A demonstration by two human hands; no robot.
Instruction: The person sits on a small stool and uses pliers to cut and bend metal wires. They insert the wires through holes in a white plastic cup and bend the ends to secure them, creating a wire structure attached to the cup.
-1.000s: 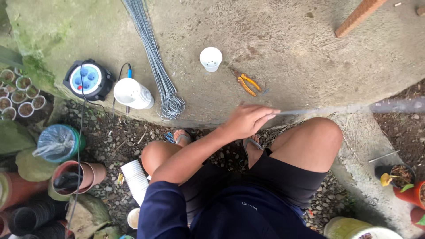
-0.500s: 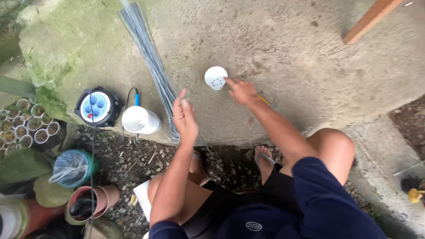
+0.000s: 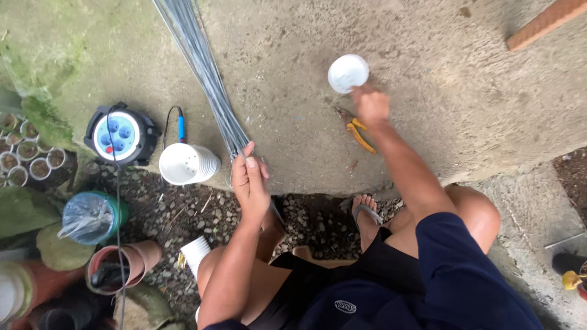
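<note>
My right hand reaches out over the concrete slab, and its fingers pinch the near rim of a small white cup. Just below that hand lie pliers with yellow handles. My left hand rests at the slab's near edge, its fingers closed over the looped end of a long bundle of grey wire. The bundle runs away to the upper left. A stack of white perforated cups lies on its side just left of my left hand.
A round extension cord reel and a blue-handled tool sit at the slab's left. Below on the gravel are a green container with a plastic bag, clay pots, small seedling cups and another white cup stack. A wooden strip lies top right.
My right hand went from the slab's near edge out to the white cup and now grips its rim. My left hand came up and closed on the wire bundle's end.
</note>
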